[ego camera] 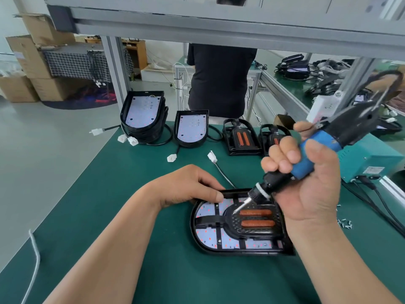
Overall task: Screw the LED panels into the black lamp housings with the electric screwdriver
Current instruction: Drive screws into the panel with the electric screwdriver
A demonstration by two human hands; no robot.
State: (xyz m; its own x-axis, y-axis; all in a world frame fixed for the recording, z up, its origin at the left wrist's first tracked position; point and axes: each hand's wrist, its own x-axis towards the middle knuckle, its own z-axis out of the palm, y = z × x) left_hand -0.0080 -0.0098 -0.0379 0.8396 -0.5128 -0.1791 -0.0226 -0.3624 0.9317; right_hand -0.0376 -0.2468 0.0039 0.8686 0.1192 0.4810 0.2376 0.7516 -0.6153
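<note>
A green bench mat (105,216) fills the lower frame under a grey aluminium shelf frame (219,25) that crosses the top. Behind the bench at upper centre stands a person in a black shirt (219,80). Cardboard boxes (32,62) are stacked at the upper left.

The black lamp housing (194,229) lies flat at lower centre, its white LED panel (207,236) seated inside under a black inner bracket (235,224) that carries two orange strips (257,223).

The left hand (188,185) reaches in from the lower left and pinches the housing's upper-left rim, thumb on the near side and curled fingers over the far side. The right hand (306,183) is wrapped around the blue grip of the electric screwdriver (313,154), which is tilted down and to the left. Its bit tip sits at the bracket's edge by the upper strip; whether it touches cannot be told.

Along the mat's far edge stand a stack of panel-fitted housings (142,115), a single panel-fitted housing (191,128) and two bracket-fitted housings (241,137). A teal power box (368,159) sits at the right edge.

White connectors (172,158) lie on the mat at centre, and loose screws (345,222) lie to the right of the right wrist.
</note>
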